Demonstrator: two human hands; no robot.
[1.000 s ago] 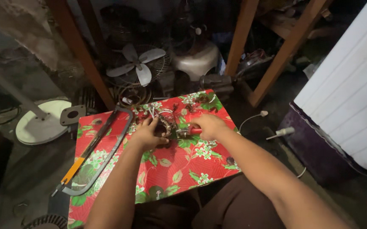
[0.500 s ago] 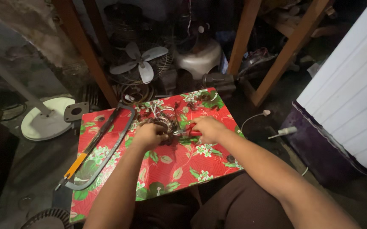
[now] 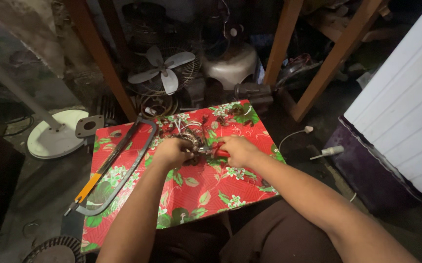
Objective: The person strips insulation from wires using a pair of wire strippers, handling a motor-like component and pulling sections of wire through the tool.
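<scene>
My left hand (image 3: 172, 151) is closed around a round motor part wound with copper wire (image 3: 190, 141) on a red flower-patterned board (image 3: 196, 195). My right hand (image 3: 240, 150) grips a red-handled pliers (image 3: 215, 152), whose tip touches the wire coil between the two hands. Loose wire scraps (image 3: 181, 122) lie just behind the coil. Much of the coil is hidden by my fingers.
A hacksaw with an orange handle (image 3: 111, 170) lies on the board's left side. Behind stand a fan blade (image 3: 161, 73), a white fan base (image 3: 55, 139), a white motor housing (image 3: 230, 65) and wooden legs (image 3: 101, 56). A white ribbed panel (image 3: 405, 112) fills the right.
The view has shifted slightly, so the board sits a little lower in the frame. Both hands stay on the coil, working closer together.
</scene>
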